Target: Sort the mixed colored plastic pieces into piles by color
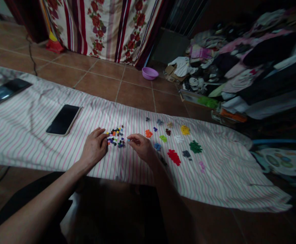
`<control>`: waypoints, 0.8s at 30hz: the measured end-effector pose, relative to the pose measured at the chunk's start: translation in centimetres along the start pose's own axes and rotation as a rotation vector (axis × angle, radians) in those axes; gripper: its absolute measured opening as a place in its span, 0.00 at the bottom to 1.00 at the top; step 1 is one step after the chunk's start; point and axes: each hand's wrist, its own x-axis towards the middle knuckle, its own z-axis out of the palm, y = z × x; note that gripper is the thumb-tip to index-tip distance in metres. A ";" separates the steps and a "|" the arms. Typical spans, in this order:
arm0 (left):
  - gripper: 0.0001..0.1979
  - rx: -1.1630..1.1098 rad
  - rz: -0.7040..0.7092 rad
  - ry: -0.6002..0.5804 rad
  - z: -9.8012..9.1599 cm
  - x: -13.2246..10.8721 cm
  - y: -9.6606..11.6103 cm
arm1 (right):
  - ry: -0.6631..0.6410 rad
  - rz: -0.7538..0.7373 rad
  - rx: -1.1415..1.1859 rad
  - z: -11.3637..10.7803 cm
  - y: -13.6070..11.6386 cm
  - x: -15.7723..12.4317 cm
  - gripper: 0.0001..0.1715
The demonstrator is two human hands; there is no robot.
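A mixed heap of small coloured pieces (116,136) lies on a pink-striped cloth (23,132) spread on the floor. My left hand (94,147) rests at the heap's left edge, fingers curled, tips touching the pieces. My right hand (142,145) sits just right of the heap, fingers pinched on a tiny light-blue piece (128,139). To the right lie sorted groups by colour: orange (148,133), yellow (185,129), green (195,147), red (174,157), lime (163,138), blue (157,146) and others.
A phone (63,119) lies face up on the cloth left of my hands; a second dark device (6,90) sits at far left. A purple bowl (149,73) stands on the tiled floor. A clothes pile (239,64) fills the right. A floral curtain (104,27) hangs behind.
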 end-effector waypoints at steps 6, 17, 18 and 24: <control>0.17 0.007 -0.005 0.007 0.1 -0.1 -0.1 | -0.005 -0.037 -0.047 -0.5 0.1 -0.2 0.09; 0.18 0.002 0.008 -0.005 -0.1 0.0 0.0 | 0.054 -0.013 -0.193 -3.0 0.9 -0.8 0.12; 0.18 0.001 0.009 -0.006 -0.1 0.0 0.0 | 0.070 -0.006 -0.216 -3.4 1.1 -0.8 0.13; 0.17 0.003 0.005 -0.001 0.0 0.0 -0.1 | 0.139 0.077 -0.250 -6.2 2.2 -1.6 0.14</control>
